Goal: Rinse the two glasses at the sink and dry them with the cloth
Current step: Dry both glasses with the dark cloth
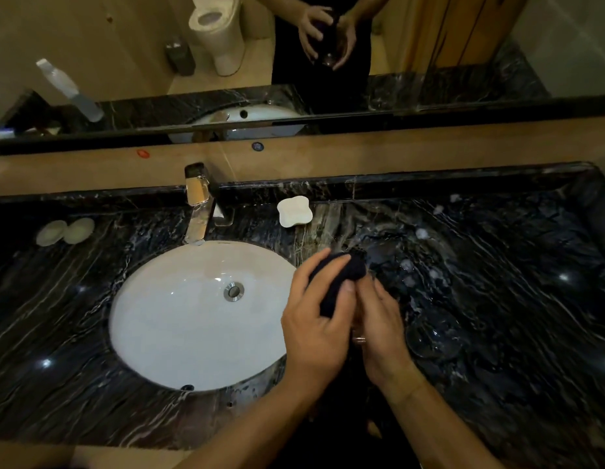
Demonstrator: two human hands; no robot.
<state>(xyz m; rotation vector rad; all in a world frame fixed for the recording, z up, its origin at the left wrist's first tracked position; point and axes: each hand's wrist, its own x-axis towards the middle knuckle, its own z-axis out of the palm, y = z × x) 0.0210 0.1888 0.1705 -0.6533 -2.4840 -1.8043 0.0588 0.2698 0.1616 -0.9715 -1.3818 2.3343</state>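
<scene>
Tap looks off, so I judge rinsing done and drying underway: my left hand [314, 319] clamps the dark cloth [338, 279] against a glass [358, 333] gripped by my right hand [382, 330] beside the sink [152, 333]'s right rim, second glass [433, 336] waiting on the counter [497, 265] just right.

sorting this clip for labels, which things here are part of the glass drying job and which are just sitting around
Part of the job:
- dark cloth, gripped by the left hand
- glass between both hands, mostly hidden, steadied by the right hand
- second glass on the counter
- sink and tap

Just lying about:
- white soap dish
- two round pale lids
</scene>
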